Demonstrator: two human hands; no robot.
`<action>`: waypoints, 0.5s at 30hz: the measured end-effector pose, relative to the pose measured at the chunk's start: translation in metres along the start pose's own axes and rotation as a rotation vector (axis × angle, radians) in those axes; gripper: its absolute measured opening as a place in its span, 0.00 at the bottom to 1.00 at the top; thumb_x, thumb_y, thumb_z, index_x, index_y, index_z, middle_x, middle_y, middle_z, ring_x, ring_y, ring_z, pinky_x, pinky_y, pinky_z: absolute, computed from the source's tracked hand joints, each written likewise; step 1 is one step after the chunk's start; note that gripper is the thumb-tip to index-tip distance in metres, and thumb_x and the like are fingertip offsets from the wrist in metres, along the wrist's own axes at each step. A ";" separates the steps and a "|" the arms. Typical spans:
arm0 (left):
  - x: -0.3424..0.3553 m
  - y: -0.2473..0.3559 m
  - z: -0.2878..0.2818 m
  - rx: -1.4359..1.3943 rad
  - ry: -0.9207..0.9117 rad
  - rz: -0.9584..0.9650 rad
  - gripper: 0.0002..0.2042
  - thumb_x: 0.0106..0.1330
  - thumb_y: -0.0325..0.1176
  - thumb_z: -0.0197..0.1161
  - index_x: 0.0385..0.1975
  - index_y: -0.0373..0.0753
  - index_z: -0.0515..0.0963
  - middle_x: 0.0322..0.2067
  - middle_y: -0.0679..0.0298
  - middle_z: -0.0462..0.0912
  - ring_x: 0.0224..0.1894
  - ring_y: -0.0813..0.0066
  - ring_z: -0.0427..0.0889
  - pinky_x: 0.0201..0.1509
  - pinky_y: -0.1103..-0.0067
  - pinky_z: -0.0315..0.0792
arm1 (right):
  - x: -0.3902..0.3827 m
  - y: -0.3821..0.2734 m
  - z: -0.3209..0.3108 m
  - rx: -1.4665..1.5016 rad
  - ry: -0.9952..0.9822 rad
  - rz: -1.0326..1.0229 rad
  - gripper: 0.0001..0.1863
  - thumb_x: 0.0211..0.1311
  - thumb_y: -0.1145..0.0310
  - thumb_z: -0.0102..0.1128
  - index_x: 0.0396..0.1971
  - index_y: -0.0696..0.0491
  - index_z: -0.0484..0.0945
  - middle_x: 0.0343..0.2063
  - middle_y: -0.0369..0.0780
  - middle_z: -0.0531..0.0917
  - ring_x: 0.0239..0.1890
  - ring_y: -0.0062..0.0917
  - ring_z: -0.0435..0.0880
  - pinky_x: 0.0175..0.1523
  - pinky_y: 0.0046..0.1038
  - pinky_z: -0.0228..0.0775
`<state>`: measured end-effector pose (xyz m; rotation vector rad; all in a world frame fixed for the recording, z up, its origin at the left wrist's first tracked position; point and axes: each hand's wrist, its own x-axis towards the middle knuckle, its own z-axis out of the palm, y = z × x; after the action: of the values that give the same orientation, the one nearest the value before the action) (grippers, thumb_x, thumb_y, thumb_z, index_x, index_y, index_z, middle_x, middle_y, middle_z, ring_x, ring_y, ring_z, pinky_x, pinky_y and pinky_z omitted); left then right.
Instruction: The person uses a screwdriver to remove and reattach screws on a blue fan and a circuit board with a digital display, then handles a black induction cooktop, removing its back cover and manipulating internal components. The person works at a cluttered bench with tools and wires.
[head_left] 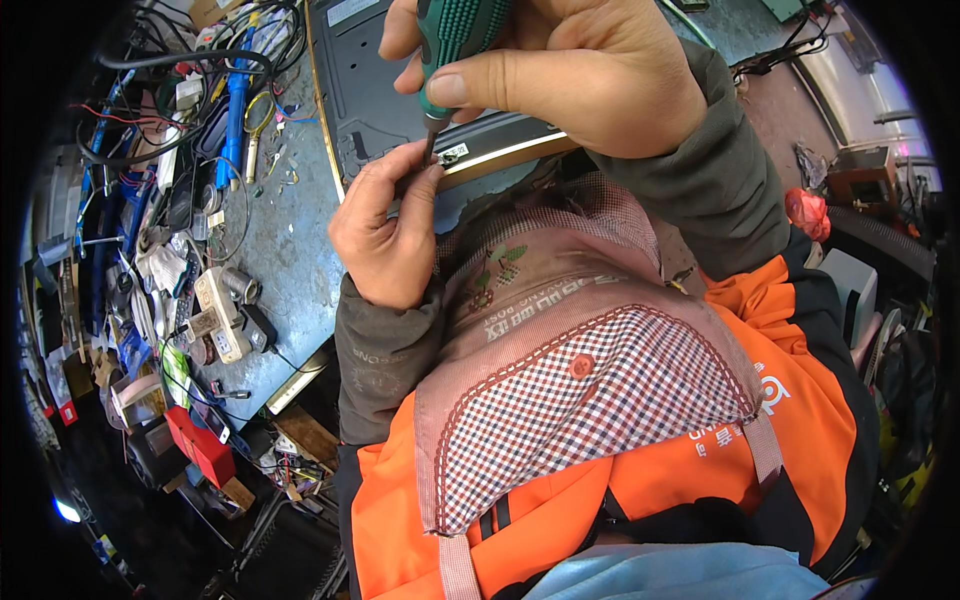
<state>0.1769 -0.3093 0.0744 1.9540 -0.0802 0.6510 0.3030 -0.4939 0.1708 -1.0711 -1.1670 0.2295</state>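
My right hand (600, 80) is closed around the green handle of a screwdriver (455, 45), which points down with its shaft nearly upright. The tip meets the near edge of a dark flat panel (375, 95) with a thin gold-coloured frame, lying on the workbench. There my left hand (385, 225) pinches thumb and forefinger around the lower shaft. Those fingers hide the tip and any screw under it. Just right of the fingertips, a small white label (455, 152) with a dark mark sits along the panel's edge.
Left of the panel, the blue-grey workbench (290, 240) carries tangled cables (180, 60), a blue tool (235, 105), a white power strip (220, 315) and many small parts. A red box (200, 445) is at the lower left. My checked apron (590, 410) touches the bench's near side.
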 end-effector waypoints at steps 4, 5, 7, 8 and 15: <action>-0.001 0.000 0.001 0.026 0.003 -0.001 0.10 0.65 0.15 0.68 0.45 0.29 0.84 0.39 0.58 0.88 0.41 0.75 0.86 0.48 0.79 0.79 | 0.004 0.020 -0.008 0.018 -0.043 -0.155 0.43 0.62 0.89 0.60 0.77 0.52 0.58 0.45 0.35 0.72 0.46 0.16 0.75 0.54 0.19 0.71; -0.001 -0.001 0.002 0.024 0.029 -0.009 0.10 0.63 0.15 0.69 0.44 0.30 0.85 0.37 0.57 0.89 0.39 0.73 0.87 0.46 0.78 0.79 | 0.004 0.020 -0.006 -0.007 -0.017 -0.142 0.43 0.62 0.88 0.61 0.77 0.52 0.58 0.47 0.35 0.72 0.47 0.17 0.75 0.54 0.19 0.72; 0.000 -0.003 0.004 0.070 -0.003 0.057 0.11 0.63 0.16 0.69 0.45 0.31 0.85 0.37 0.57 0.89 0.39 0.72 0.88 0.46 0.78 0.80 | 0.003 0.017 -0.002 -0.087 0.058 -0.096 0.43 0.62 0.87 0.62 0.76 0.53 0.58 0.49 0.37 0.73 0.48 0.19 0.76 0.54 0.21 0.73; 0.001 -0.004 0.005 0.094 -0.019 0.090 0.12 0.63 0.16 0.69 0.46 0.31 0.85 0.37 0.57 0.89 0.39 0.72 0.88 0.46 0.77 0.80 | 0.002 0.013 -0.002 -0.294 0.073 -0.161 0.43 0.61 0.86 0.64 0.76 0.53 0.59 0.52 0.40 0.74 0.48 0.23 0.79 0.53 0.23 0.74; 0.004 -0.007 0.016 0.255 0.011 0.227 0.12 0.58 0.18 0.73 0.41 0.33 0.82 0.34 0.55 0.86 0.37 0.58 0.87 0.43 0.73 0.79 | 0.008 0.011 0.006 -0.529 0.008 -0.440 0.42 0.56 0.84 0.65 0.74 0.54 0.63 0.56 0.51 0.80 0.48 0.46 0.85 0.54 0.31 0.77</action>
<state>0.1893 -0.3185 0.0658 2.2065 -0.2243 0.8554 0.3053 -0.4798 0.1673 -1.2286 -1.4647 -0.4507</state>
